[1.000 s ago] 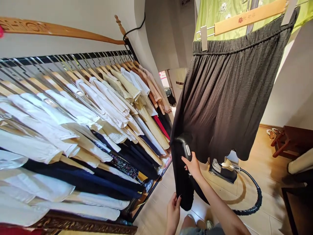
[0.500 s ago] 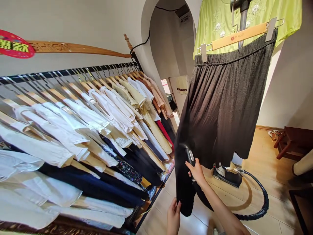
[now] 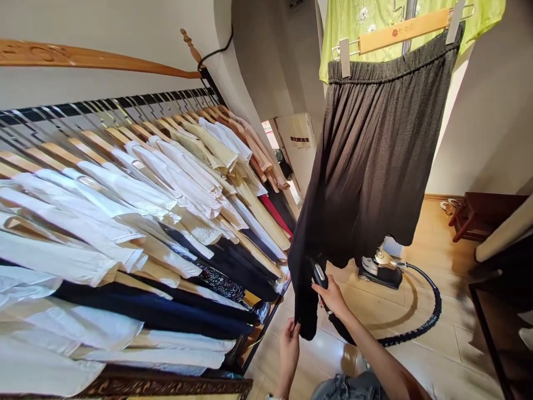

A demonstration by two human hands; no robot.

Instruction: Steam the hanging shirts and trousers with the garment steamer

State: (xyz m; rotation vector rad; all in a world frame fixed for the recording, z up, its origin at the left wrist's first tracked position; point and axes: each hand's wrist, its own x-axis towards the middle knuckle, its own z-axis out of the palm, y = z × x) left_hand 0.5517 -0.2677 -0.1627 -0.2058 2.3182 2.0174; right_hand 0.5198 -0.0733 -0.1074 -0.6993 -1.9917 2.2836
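Observation:
A dark grey-brown garment hangs from a wooden clip hanger in front of a green top. My left hand pinches the bottom hem of the garment's lower left end and holds it taut. My right hand grips the black steamer head and presses it against the fabric just above the hem. A black ribbed hose runs from the steamer head across the floor to the steamer base.
A long clothes rail on the left carries many white, cream and dark garments on wooden hangers. A dark wooden stool stands at the right wall. An arched doorway opens behind. The floor is tan tile.
The steamer head has slid down the garment toward the hem, and my right hand moved with it. My left hand kept hold of the hem. The camera view shifted.

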